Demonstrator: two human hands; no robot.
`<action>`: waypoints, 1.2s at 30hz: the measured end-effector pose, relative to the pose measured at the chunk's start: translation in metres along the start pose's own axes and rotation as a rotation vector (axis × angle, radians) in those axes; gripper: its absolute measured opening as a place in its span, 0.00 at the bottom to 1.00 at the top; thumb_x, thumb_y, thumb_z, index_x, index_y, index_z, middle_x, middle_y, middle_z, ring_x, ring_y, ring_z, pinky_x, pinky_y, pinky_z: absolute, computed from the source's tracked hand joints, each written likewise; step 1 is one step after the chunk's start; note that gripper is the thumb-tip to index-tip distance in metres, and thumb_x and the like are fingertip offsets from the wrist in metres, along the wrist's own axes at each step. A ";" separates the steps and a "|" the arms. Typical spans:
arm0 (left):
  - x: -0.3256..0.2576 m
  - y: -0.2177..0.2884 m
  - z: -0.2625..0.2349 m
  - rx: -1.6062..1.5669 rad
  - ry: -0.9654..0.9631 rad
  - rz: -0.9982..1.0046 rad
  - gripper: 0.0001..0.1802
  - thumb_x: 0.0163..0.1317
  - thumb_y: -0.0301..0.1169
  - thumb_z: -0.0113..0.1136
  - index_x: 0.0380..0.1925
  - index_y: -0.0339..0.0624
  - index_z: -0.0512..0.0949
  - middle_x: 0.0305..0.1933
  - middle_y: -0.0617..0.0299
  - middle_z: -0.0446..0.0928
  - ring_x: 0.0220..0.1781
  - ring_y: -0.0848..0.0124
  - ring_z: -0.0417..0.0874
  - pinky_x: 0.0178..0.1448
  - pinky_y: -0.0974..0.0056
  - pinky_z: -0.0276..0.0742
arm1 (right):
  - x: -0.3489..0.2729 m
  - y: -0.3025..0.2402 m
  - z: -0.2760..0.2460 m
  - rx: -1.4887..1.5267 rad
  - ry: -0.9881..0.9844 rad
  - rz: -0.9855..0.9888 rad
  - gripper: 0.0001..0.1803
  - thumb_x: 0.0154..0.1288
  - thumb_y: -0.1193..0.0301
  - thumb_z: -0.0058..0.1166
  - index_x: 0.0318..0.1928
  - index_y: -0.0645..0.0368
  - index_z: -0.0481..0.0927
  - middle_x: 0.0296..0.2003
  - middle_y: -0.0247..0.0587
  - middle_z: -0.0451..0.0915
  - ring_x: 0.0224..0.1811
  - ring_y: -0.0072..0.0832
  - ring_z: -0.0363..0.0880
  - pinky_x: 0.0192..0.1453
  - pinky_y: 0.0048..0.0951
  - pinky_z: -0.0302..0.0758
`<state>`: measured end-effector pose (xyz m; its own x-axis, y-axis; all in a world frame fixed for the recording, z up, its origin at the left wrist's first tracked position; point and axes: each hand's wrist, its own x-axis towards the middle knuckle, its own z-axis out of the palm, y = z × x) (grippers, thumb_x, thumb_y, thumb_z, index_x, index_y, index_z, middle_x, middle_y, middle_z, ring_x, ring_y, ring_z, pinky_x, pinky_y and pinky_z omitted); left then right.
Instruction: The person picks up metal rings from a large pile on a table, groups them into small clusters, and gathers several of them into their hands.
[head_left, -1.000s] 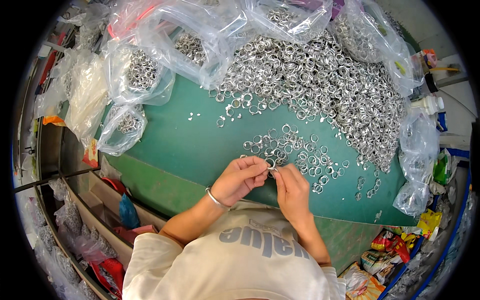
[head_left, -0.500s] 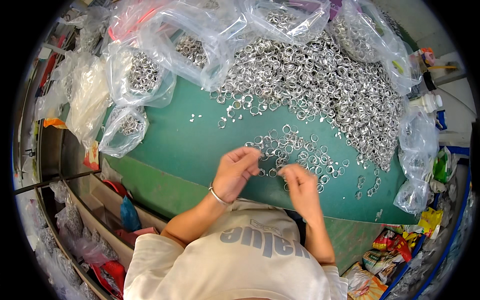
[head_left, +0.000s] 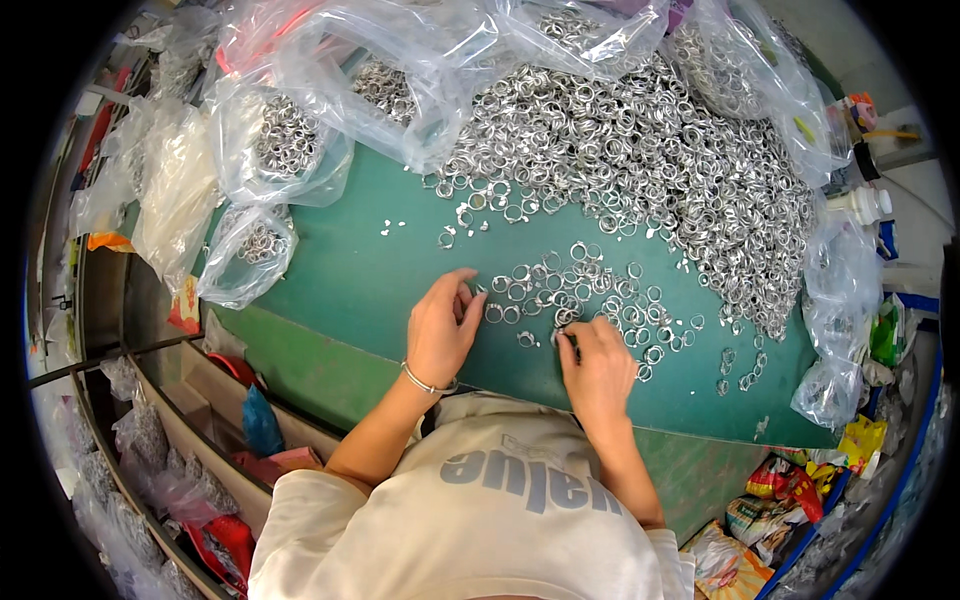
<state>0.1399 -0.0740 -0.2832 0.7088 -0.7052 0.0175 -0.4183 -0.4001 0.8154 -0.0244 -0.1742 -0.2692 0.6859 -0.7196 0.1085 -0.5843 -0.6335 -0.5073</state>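
Loose silver metal rings lie scattered in front of me on the green tabletop. At the left edge of this scatter is my left hand, fingers curled and thumb toward the forefinger. A small pale bit shows at its fingertips, too small to name. My right hand rests at the near side of the scatter, thumb and forefinger pinched on a ring that the fingers partly hide. One loose ring lies between the two hands.
A large heap of rings covers the far right of the table. Clear plastic bags of rings stand along the back and left. A white bottle and a crumpled clear bag are at the right. Snack packets lie lower right.
My left hand has moved left and slightly up, away from the rings. My right hand has shifted slightly, its fingers now curled down at a ring. The hands are farther apart.
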 end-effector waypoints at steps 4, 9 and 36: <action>-0.007 0.008 -0.008 0.112 0.004 0.211 0.18 0.49 0.20 0.63 0.42 0.40 0.75 0.36 0.57 0.71 0.35 0.63 0.72 0.38 0.63 0.69 | 0.000 0.011 -0.017 -0.069 0.039 0.079 0.06 0.54 0.75 0.58 0.35 0.58 0.77 0.28 0.42 0.71 0.30 0.40 0.74 0.30 0.39 0.72; -0.015 0.015 0.007 0.216 -0.140 0.249 0.18 0.46 0.23 0.66 0.40 0.42 0.76 0.43 0.58 0.69 0.46 0.59 0.69 0.48 0.59 0.63 | 0.008 -0.005 -0.007 0.051 0.076 -0.053 0.12 0.54 0.75 0.58 0.41 0.57 0.78 0.28 0.40 0.70 0.30 0.37 0.73 0.29 0.37 0.70; -0.014 -0.007 -0.012 -0.554 -0.238 -0.195 0.12 0.58 0.17 0.53 0.43 0.35 0.75 0.42 0.57 0.77 0.41 0.63 0.79 0.45 0.62 0.76 | 0.009 0.010 0.001 1.621 -0.227 0.500 0.14 0.67 0.72 0.48 0.51 0.63 0.75 0.37 0.36 0.76 0.38 0.25 0.72 0.37 0.25 0.68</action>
<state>0.1397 -0.0543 -0.2827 0.5703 -0.7859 -0.2389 0.1070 -0.2172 0.9702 -0.0232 -0.1868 -0.2736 0.7141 -0.6004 -0.3601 0.1612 0.6415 -0.7500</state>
